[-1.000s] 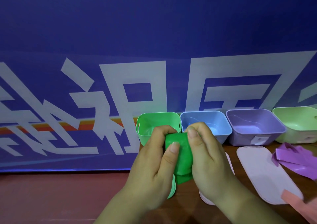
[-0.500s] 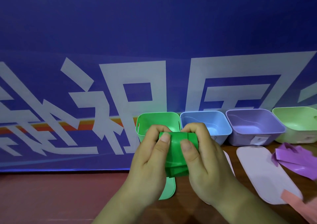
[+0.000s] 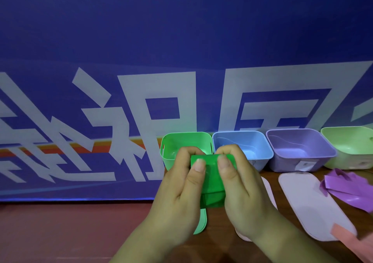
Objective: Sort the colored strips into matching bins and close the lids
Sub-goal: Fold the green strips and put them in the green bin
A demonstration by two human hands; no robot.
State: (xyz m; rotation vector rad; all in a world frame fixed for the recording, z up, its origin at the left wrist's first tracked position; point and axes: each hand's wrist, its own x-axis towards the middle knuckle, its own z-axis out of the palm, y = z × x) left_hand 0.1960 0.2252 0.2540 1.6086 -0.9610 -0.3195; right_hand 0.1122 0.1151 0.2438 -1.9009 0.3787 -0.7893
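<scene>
A folded bundle of green strips [image 3: 212, 180] is held between both hands, just in front of the open green bin [image 3: 186, 140]. My left hand [image 3: 179, 194] grips its left side with the thumb on top. My right hand [image 3: 240, 188] grips its right side the same way. To the right stand an open blue bin [image 3: 242, 147], a purple bin [image 3: 298, 151] and a light green bin [image 3: 351, 145]. Purple strips [image 3: 347, 188] lie on the table at the right.
A green lid [image 3: 200, 222] lies under my left hand. A pale pink lid [image 3: 268, 194] peeks from behind my right hand, and a lilac lid [image 3: 308, 204] lies further right. A pink strip [image 3: 351, 242] sits at the lower right corner. A blue banner wall stands behind the bins.
Both hands have folded the green strips tighter and raised the bundle a little toward the green bin. My thumbs now lie side by side on top of it.
</scene>
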